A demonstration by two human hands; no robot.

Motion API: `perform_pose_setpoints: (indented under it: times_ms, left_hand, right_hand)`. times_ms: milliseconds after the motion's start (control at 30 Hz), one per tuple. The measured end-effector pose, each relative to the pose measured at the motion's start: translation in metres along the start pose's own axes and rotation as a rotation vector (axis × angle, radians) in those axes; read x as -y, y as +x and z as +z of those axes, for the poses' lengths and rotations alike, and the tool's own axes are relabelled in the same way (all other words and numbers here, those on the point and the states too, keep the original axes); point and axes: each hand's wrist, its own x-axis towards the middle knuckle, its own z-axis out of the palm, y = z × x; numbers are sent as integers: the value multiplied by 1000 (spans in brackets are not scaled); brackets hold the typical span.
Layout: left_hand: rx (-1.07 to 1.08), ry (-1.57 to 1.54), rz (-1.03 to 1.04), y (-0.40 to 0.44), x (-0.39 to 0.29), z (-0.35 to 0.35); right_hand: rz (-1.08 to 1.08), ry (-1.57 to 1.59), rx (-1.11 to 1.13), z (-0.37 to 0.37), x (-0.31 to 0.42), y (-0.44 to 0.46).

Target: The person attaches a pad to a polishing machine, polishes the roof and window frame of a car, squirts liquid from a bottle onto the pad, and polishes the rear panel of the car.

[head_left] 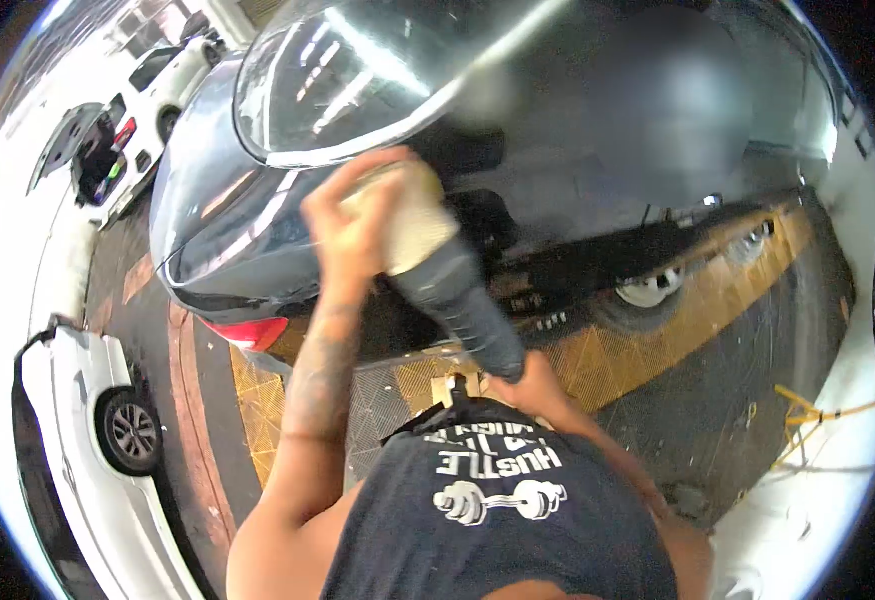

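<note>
A polisher (458, 295) with a pale beige head and a dark grey body is held in both hands, slanting across the middle of the view. My left hand (353, 225) is wrapped round its head, close to the car's rear side window. At the lower end of the dark body, my right hand (530, 385) grips the handle, partly hidden by it. The glossy black car (578, 190) fills the view ahead. The polisher's head is over the rear side panel; its working face is hidden, so contact with the paint cannot be made out.
A red tail light (253, 332) marks the car's rear corner. White cars (88, 430) stand to the left, one farther back with its hatch raised. On the right, a yellow stand (808, 415) is near the white wall. Yellow and grey grating (678, 345) covers the floor.
</note>
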Motion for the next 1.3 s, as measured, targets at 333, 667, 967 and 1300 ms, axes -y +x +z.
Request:
perform_pose_setpoints:
  times_ms: [333, 667, 967, 1300]
  left_hand:
    - [-186, -260, 32, -77, 64, -73]
    - [171, -43, 369, 10, -1, 183]
    - [427, -252, 333, -41, 11, 303]
    - [197, -197, 336, -73, 40, 124]
  right_hand:
    - [128, -331, 232, 34, 18, -8]
    - [240, -64, -156, -115, -107, 8]
    - [144, 538, -178, -82, -212, -14]
    - [244, 274, 60, 24, -208, -16]
